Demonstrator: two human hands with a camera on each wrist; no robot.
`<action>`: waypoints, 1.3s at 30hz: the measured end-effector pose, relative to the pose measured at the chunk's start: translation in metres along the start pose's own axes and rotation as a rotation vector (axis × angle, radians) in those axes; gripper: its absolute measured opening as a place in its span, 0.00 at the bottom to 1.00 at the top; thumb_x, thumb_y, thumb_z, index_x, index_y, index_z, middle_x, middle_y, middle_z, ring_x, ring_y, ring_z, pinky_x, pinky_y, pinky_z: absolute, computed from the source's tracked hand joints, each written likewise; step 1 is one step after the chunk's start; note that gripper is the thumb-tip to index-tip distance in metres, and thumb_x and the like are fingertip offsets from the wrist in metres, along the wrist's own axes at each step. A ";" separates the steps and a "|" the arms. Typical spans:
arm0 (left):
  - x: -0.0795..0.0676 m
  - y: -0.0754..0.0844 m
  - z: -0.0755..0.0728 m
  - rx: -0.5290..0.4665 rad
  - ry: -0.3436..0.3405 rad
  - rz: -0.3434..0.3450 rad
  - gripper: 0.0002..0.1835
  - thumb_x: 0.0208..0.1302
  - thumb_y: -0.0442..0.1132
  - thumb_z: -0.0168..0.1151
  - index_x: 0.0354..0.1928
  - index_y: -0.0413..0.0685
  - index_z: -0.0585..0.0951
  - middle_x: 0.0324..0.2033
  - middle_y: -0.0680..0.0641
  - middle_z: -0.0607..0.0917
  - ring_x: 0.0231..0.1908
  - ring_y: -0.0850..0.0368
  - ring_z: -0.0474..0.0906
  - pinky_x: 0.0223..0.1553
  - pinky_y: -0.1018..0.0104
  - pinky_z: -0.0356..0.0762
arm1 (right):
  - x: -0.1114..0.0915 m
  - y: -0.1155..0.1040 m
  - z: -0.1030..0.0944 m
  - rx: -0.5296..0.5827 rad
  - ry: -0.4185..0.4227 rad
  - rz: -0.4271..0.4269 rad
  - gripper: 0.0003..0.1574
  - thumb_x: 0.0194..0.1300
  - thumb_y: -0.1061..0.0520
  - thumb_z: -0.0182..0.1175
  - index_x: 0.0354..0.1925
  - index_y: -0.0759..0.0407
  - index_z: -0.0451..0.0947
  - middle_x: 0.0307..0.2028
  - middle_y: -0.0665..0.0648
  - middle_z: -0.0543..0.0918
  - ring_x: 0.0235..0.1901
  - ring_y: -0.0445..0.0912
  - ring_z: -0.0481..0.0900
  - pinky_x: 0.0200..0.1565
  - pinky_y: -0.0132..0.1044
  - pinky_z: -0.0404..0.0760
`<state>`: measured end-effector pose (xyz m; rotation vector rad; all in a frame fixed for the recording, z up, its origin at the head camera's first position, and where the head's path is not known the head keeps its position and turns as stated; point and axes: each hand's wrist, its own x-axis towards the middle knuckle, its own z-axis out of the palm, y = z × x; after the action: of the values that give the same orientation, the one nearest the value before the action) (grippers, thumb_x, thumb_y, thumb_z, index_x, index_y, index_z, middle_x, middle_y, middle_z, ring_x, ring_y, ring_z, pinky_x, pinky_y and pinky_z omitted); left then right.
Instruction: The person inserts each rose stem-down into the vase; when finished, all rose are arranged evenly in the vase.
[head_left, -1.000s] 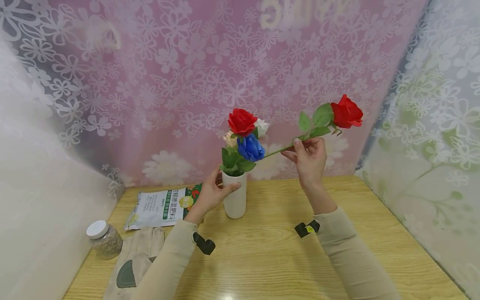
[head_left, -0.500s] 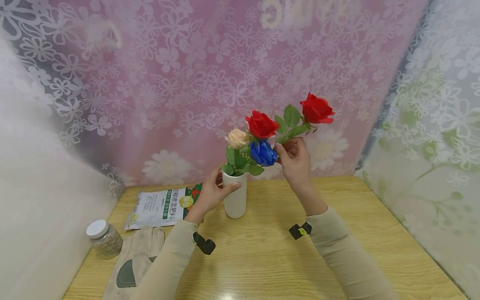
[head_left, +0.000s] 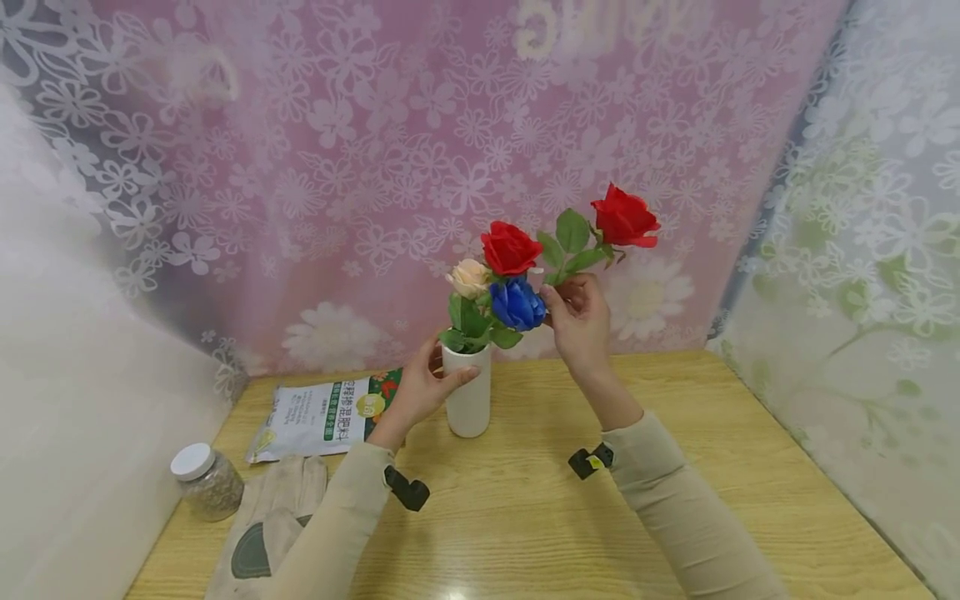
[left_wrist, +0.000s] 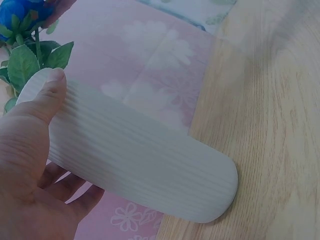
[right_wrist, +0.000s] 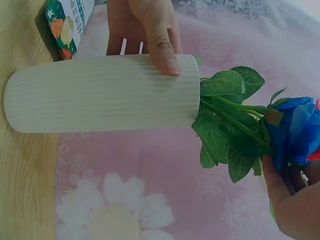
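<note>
A ribbed white vase [head_left: 471, 408] stands upright on the table. My left hand [head_left: 422, 382] grips it just below the rim, thumb [left_wrist: 56, 87] across the front and fingers round the far side. A red rose [head_left: 512, 248], a peach rose [head_left: 470, 278] and a blue rose [head_left: 517, 303] rise from it above green leaves [right_wrist: 227, 107]. Right beside the blue bloom, my right hand [head_left: 581, 325] pinches the stem of another red rose [head_left: 625, 216], held slanting up to the right. The lower part of that stem is hidden behind the blue rose and the hand.
Left of the vase lies a printed white and green bag [head_left: 315, 419]. In front of it are a pale work glove [head_left: 277, 500] and a white-lidded jar [head_left: 208, 483] of small grains. A pink floral curtain [head_left: 360, 167] hangs close behind the table [head_left: 540, 517].
My right hand has moved left with the red rose, up to the blue bloom. The flowers in the vase have shifted, showing the peach rose and hiding most of the white one. My left hand stays put.
</note>
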<state>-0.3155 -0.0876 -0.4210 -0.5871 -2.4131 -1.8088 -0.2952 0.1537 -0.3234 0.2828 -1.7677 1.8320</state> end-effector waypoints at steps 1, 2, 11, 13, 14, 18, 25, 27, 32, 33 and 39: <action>0.000 -0.001 0.000 -0.003 -0.001 0.001 0.44 0.68 0.49 0.75 0.80 0.68 0.61 0.66 0.45 0.80 0.65 0.45 0.80 0.67 0.45 0.80 | 0.000 0.000 0.000 -0.001 0.003 -0.007 0.15 0.74 0.66 0.64 0.53 0.70 0.71 0.40 0.55 0.84 0.35 0.36 0.87 0.38 0.28 0.89; 0.000 -0.002 0.001 -0.005 -0.001 0.004 0.44 0.68 0.49 0.75 0.80 0.68 0.61 0.66 0.45 0.80 0.66 0.45 0.80 0.66 0.45 0.80 | 0.000 -0.001 0.001 -0.003 0.001 -0.008 0.16 0.74 0.66 0.64 0.53 0.71 0.70 0.40 0.56 0.84 0.35 0.35 0.87 0.38 0.28 0.89; 0.002 -0.003 0.000 0.008 0.005 0.004 0.45 0.67 0.51 0.75 0.80 0.69 0.62 0.67 0.44 0.80 0.66 0.43 0.80 0.66 0.43 0.80 | -0.003 0.006 0.010 -0.084 -0.056 -0.046 0.16 0.75 0.66 0.62 0.57 0.68 0.73 0.40 0.63 0.86 0.34 0.41 0.83 0.37 0.25 0.84; 0.002 -0.002 -0.001 0.008 0.005 0.004 0.45 0.67 0.51 0.75 0.81 0.69 0.61 0.67 0.44 0.79 0.66 0.43 0.80 0.67 0.43 0.79 | -0.004 0.010 0.012 -0.175 -0.072 -0.062 0.14 0.75 0.67 0.60 0.56 0.68 0.74 0.43 0.69 0.86 0.35 0.46 0.83 0.35 0.24 0.81; 0.003 -0.002 -0.001 0.008 0.006 0.004 0.46 0.67 0.51 0.75 0.81 0.69 0.61 0.67 0.44 0.79 0.66 0.43 0.80 0.67 0.43 0.79 | -0.005 0.012 0.014 -0.215 -0.078 -0.064 0.13 0.74 0.67 0.59 0.54 0.67 0.74 0.45 0.71 0.87 0.37 0.48 0.83 0.35 0.24 0.79; 0.003 -0.001 -0.002 0.003 0.008 0.008 0.45 0.67 0.50 0.76 0.81 0.67 0.61 0.67 0.44 0.79 0.66 0.43 0.80 0.67 0.43 0.79 | -0.010 0.020 0.020 -0.239 -0.136 -0.010 0.15 0.69 0.69 0.55 0.53 0.66 0.76 0.47 0.72 0.88 0.43 0.58 0.87 0.40 0.28 0.85; 0.002 -0.001 -0.001 0.016 0.017 0.022 0.45 0.66 0.49 0.77 0.80 0.64 0.63 0.65 0.44 0.81 0.65 0.43 0.81 0.65 0.44 0.81 | -0.016 0.027 0.032 -0.180 -0.173 0.082 0.12 0.74 0.65 0.60 0.54 0.66 0.77 0.50 0.69 0.88 0.48 0.63 0.89 0.48 0.39 0.90; 0.002 -0.001 -0.001 0.017 0.019 0.021 0.45 0.65 0.49 0.77 0.80 0.63 0.63 0.65 0.44 0.82 0.64 0.42 0.81 0.65 0.43 0.81 | -0.016 0.029 0.034 -0.259 -0.144 0.061 0.11 0.72 0.64 0.60 0.52 0.66 0.79 0.47 0.68 0.88 0.46 0.62 0.88 0.44 0.38 0.88; 0.001 -0.002 -0.001 0.017 0.022 0.014 0.47 0.66 0.50 0.76 0.81 0.64 0.61 0.67 0.43 0.80 0.66 0.42 0.80 0.65 0.44 0.81 | -0.020 0.039 0.039 -0.366 -0.164 0.066 0.17 0.71 0.59 0.64 0.55 0.66 0.81 0.50 0.68 0.89 0.48 0.60 0.88 0.48 0.48 0.88; 0.001 -0.001 0.000 0.016 0.021 0.015 0.47 0.66 0.50 0.76 0.81 0.64 0.61 0.67 0.43 0.80 0.66 0.42 0.80 0.65 0.44 0.81 | -0.022 0.042 0.040 -0.359 -0.178 0.074 0.19 0.72 0.58 0.66 0.56 0.67 0.81 0.51 0.68 0.89 0.48 0.61 0.88 0.49 0.51 0.89; 0.002 0.000 0.000 0.006 0.014 0.039 0.44 0.67 0.47 0.76 0.80 0.66 0.63 0.66 0.43 0.81 0.65 0.42 0.81 0.64 0.44 0.82 | -0.029 0.055 0.043 -0.326 -0.194 -0.010 0.17 0.69 0.60 0.69 0.52 0.69 0.84 0.43 0.68 0.90 0.41 0.59 0.88 0.41 0.43 0.89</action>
<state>-0.3171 -0.0875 -0.4207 -0.6150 -2.3797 -1.7842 -0.3107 0.1073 -0.3810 0.3480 -2.1583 1.5183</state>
